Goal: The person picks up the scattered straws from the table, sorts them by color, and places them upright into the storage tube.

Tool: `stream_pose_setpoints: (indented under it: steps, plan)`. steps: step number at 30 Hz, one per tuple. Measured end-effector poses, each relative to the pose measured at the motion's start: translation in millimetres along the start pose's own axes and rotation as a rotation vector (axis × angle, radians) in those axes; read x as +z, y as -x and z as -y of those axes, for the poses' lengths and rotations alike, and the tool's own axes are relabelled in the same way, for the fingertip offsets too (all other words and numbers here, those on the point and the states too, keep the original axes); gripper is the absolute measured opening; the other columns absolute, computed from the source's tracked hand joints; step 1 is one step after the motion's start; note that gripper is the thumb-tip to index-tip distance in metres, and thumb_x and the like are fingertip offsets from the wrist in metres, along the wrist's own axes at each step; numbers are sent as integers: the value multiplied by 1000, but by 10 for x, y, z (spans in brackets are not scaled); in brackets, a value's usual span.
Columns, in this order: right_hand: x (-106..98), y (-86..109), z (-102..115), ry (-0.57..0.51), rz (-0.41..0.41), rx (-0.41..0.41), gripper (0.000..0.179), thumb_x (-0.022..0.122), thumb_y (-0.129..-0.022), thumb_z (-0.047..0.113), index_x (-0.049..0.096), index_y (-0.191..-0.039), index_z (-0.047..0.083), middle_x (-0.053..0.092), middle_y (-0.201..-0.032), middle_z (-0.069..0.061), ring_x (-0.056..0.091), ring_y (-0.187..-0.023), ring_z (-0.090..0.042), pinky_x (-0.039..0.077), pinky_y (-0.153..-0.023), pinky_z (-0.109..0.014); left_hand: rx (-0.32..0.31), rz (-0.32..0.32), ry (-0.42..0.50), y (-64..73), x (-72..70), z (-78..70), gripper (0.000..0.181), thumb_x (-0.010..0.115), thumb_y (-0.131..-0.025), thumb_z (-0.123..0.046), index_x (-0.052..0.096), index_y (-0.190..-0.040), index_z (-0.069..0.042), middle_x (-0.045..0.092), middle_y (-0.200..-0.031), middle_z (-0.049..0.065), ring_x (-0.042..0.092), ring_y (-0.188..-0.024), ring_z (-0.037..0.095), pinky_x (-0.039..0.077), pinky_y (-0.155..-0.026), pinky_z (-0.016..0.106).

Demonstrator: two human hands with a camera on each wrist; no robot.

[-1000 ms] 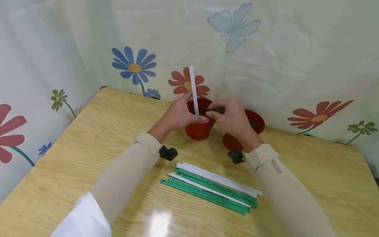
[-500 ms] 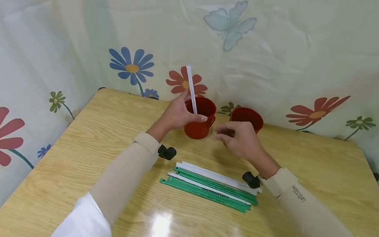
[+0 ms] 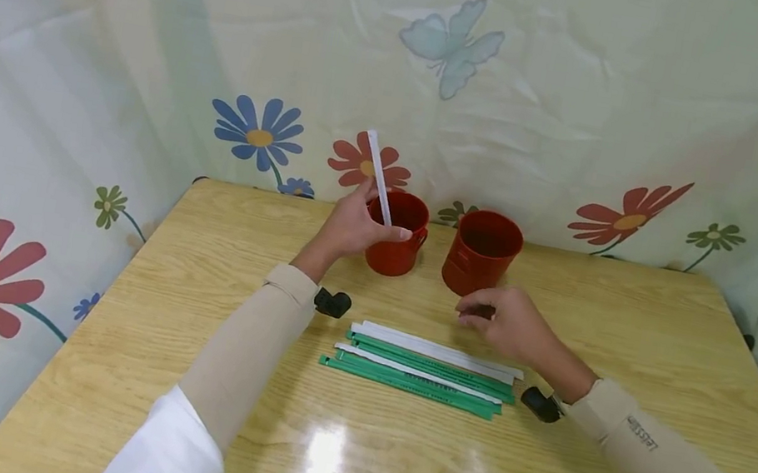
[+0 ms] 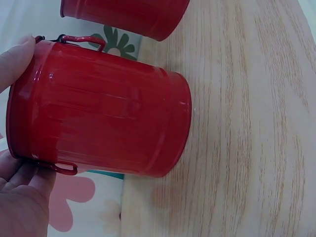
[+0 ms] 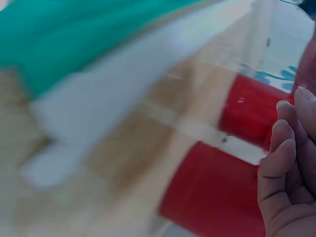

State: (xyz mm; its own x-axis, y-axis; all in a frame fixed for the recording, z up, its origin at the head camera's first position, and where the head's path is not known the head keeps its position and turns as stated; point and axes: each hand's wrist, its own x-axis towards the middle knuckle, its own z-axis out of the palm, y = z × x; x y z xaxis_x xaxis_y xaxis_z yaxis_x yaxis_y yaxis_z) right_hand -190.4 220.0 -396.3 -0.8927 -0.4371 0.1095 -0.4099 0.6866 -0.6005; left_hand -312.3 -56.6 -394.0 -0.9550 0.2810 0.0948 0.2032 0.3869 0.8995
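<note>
My left hand point(image 3: 353, 227) holds the left red bucket point(image 3: 390, 260) at its rim, thumb at the near side and fingers by a small handle, as the left wrist view shows. One white paper-wrapped straw point(image 3: 379, 176) leans up out of that bucket; its lower end is hidden inside. In front of the right red bucket point(image 3: 471, 266), my right hand point(image 3: 510, 322) hovers with loosely curled fingers and nothing between them. Just below it lies a row of wrapped straws, some white point(image 3: 431, 347) and some green point(image 3: 413, 390).
Both buckets stand near the back edge of the wooden table point(image 3: 221, 268). A flowered curtain point(image 3: 545, 114) hangs right behind and along the sides. Black wrist cameras point(image 3: 333, 304) jut out from both cuffs.
My right hand has drawn back from the left bucket, moving right and toward me, uncovering the right bucket. The left hand keeps its hold, and the white straw stays leaning.
</note>
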Motion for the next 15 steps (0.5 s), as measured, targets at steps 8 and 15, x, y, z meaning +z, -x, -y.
stream_pose_setpoints:
  steps: [8, 15]
  plan:
    - [79, 305, -280, 21, 55, 68, 9, 80, -89, 4, 81, -98, 7, 80, -92, 0, 68, -82, -10, 57, -72, -21, 8, 7, 15, -5, -2, 0, 83, 89, -84, -29, 43, -153, -19, 62, -145, 2, 54, -134, 28, 59, -102, 49]
    - [124, 445, -429, 105, 72, 25, 17, 79, -87, -3, 78, -99, 8, 77, -91, 3, 65, -81, -5, 57, -71, -23, -19, 20, 11, 20, -17, -43, 84, 89, -84, -30, 43, -154, -19, 60, -148, 2, 53, -136, 28, 59, -102, 49]
